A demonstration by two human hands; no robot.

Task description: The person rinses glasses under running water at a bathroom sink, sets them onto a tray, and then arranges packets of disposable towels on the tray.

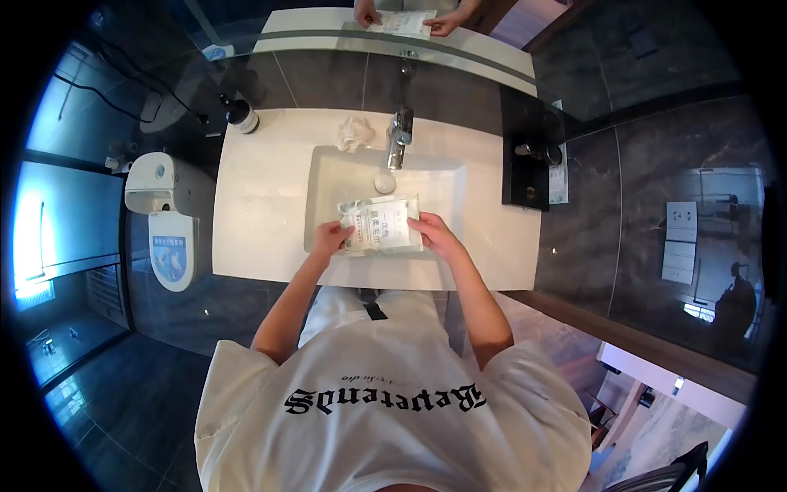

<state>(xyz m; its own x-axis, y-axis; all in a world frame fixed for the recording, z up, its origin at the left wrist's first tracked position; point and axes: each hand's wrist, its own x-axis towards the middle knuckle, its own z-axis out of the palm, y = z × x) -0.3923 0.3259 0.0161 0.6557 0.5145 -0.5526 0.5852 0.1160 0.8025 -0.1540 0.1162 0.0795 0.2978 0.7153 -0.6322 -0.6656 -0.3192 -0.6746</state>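
A flat white packet (pixel 381 225) with green edges and printed characters is held over the front part of the white sink (pixel 447 184). My left hand (pixel 332 239) pinches its left edge. On the opposite edge, the fingers and thumb of my right hand (pixel 436 233) are closed. Beyond the packet, the round drain (pixel 384 182) shows in the basin, below the chrome faucet (pixel 399 139). A crumpled white piece of material (pixel 355 134) lies on the counter to the left of the faucet.
The white counter (pixel 258 197) surrounds the sink. A dark bottle with a white label (pixel 242 115) stands at its back left corner. On the right is a black tray (pixel 525 176) with small items. A mirror runs along the back, and a toilet (pixel 174 246) is at the left.
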